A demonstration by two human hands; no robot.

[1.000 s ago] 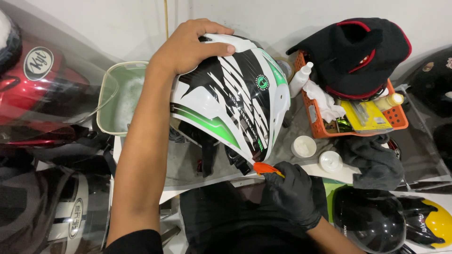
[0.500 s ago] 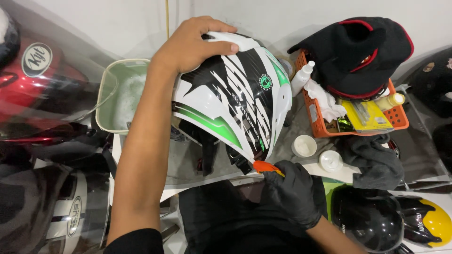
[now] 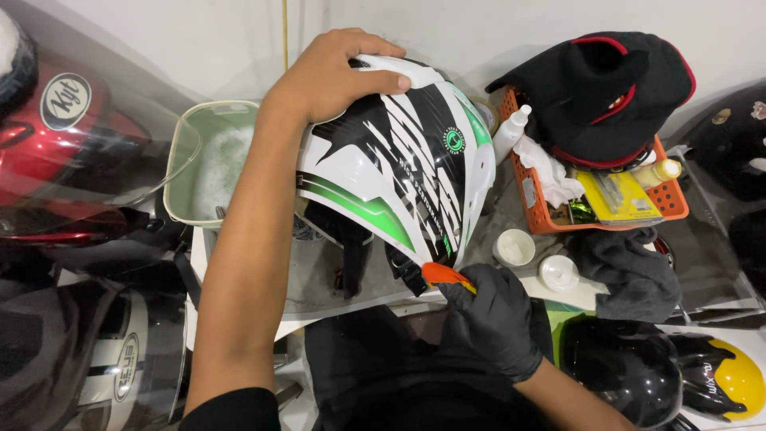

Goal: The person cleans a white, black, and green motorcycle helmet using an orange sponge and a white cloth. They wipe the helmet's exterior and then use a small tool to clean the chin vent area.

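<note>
A white motorcycle helmet (image 3: 399, 172) with black and green graphics stands on its side in the middle of the worktable. My bare left hand (image 3: 335, 72) presses down on its top, fingers curled over the shell. My right hand (image 3: 495, 319), in a black glove, grips an orange-handled tool (image 3: 447, 276) whose tip meets the helmet's lower edge by the visor mount. The tool's working end is hidden behind the helmet rim.
A pale green basin (image 3: 209, 164) of soapy water sits left of the helmet. An orange basket (image 3: 550, 219) with bottles, cloth and a black-red helmet (image 3: 606, 96) stands at right. Two white jar lids (image 3: 515, 247), a dark rag (image 3: 630, 271), and other helmets (image 3: 64, 152) crowd around.
</note>
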